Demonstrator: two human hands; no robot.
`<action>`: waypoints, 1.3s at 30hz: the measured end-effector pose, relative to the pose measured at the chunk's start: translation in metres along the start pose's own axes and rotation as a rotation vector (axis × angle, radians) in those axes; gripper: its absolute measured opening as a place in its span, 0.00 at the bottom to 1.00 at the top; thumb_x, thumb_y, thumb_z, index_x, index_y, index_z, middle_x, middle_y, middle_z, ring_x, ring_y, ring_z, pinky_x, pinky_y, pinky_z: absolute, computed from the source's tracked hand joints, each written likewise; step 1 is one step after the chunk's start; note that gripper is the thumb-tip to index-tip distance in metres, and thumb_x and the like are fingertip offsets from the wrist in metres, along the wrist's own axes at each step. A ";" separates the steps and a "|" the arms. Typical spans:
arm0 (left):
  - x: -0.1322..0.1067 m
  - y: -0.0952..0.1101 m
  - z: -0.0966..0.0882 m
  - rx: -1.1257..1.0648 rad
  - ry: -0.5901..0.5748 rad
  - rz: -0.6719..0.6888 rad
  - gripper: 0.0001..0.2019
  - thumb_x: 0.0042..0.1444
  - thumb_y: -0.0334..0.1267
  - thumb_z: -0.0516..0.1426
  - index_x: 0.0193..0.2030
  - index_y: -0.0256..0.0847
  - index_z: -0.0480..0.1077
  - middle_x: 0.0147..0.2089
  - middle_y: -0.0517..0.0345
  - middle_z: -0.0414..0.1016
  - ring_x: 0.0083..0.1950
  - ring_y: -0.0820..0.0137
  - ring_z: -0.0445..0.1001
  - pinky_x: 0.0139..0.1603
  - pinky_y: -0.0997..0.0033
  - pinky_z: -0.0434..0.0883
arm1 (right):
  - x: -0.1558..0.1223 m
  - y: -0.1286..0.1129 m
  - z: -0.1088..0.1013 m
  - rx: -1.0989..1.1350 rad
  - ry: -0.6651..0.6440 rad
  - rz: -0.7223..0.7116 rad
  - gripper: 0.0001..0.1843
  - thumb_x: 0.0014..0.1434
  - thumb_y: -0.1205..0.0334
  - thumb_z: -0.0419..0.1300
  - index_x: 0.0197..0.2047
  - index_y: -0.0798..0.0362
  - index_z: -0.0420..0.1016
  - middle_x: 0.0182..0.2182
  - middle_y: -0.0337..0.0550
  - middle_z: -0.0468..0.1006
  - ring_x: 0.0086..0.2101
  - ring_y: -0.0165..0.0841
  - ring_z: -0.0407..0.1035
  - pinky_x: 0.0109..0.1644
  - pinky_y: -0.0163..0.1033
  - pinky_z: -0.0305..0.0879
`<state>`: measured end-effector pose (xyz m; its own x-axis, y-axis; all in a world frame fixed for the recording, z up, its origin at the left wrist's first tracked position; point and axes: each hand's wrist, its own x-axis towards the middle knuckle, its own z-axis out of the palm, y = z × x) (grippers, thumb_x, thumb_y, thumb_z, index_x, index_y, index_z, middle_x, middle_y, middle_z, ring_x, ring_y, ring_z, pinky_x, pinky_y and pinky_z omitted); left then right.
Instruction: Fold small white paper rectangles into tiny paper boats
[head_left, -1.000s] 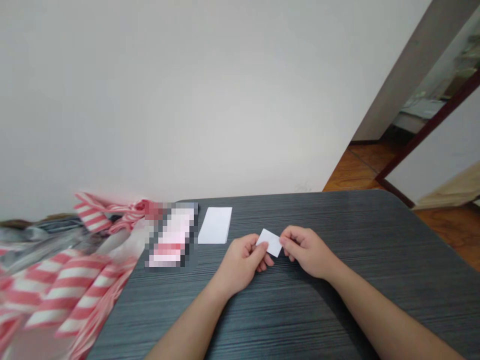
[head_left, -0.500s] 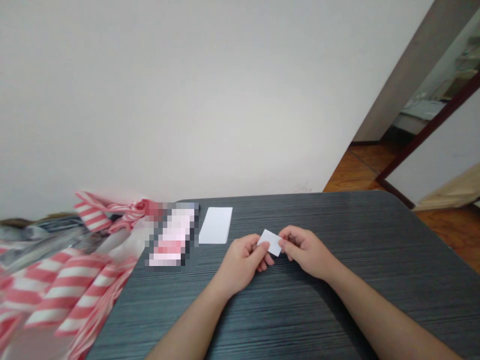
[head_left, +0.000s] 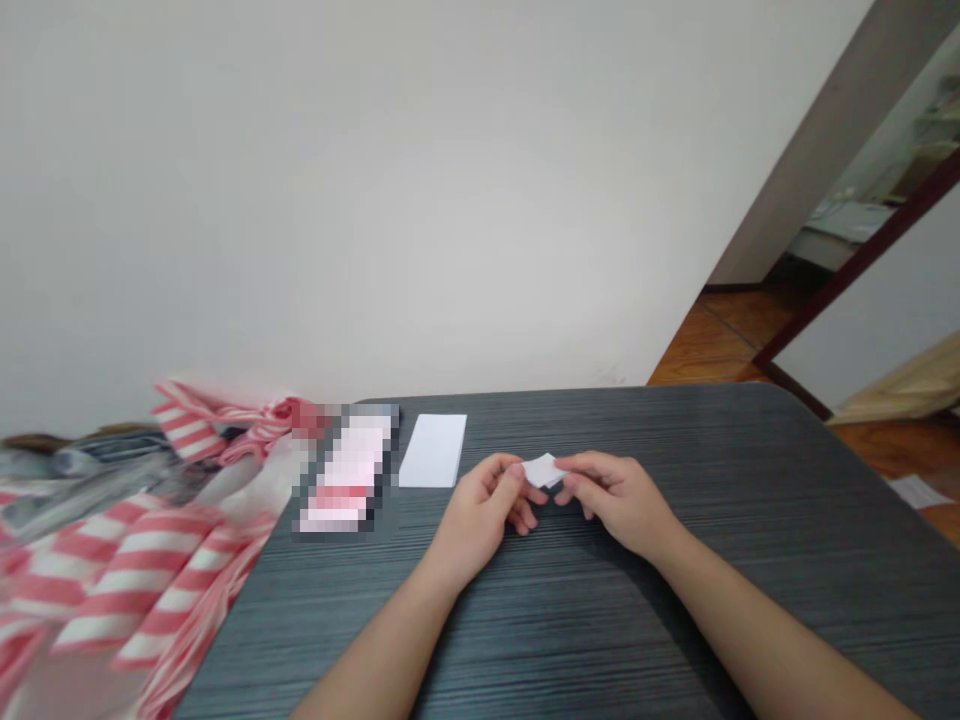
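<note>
A small white piece of paper (head_left: 542,469) is pinched between both my hands just above the dark striped table (head_left: 675,600). My left hand (head_left: 484,515) grips its left edge with thumb and fingers closed. My right hand (head_left: 611,500) pinches its right edge. The paper looks tilted nearly flat and partly folded, and my fingers hide some of it. A stack of white paper sheets (head_left: 433,451) lies on the table just beyond my left hand.
A blurred pink and white object (head_left: 346,470) lies left of the stack. Red-and-white striped plastic bags (head_left: 127,570) crowd the left side of the table. A white wall stands behind, and a doorway with wooden floor (head_left: 750,335) opens at the right.
The small paper has tipped from facing me to nearly flat, and looks smaller and folded. Both hands have stayed in about the same place.
</note>
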<state>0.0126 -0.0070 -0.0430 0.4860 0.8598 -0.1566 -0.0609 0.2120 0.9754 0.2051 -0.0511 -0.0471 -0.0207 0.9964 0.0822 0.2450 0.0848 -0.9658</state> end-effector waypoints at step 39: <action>-0.003 0.009 0.000 0.175 -0.084 -0.034 0.13 0.56 0.46 0.61 0.35 0.35 0.72 0.23 0.60 0.73 0.22 0.74 0.69 0.25 0.77 0.66 | 0.002 -0.006 0.002 -0.035 -0.052 0.038 0.08 0.61 0.62 0.58 0.31 0.53 0.72 0.22 0.37 0.75 0.25 0.30 0.68 0.32 0.34 0.64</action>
<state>0.0104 -0.0081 -0.0340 0.5566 0.8102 -0.1839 0.1055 0.1506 0.9829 0.2021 -0.0495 -0.0419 -0.0610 0.9976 0.0317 0.2802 0.0476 -0.9588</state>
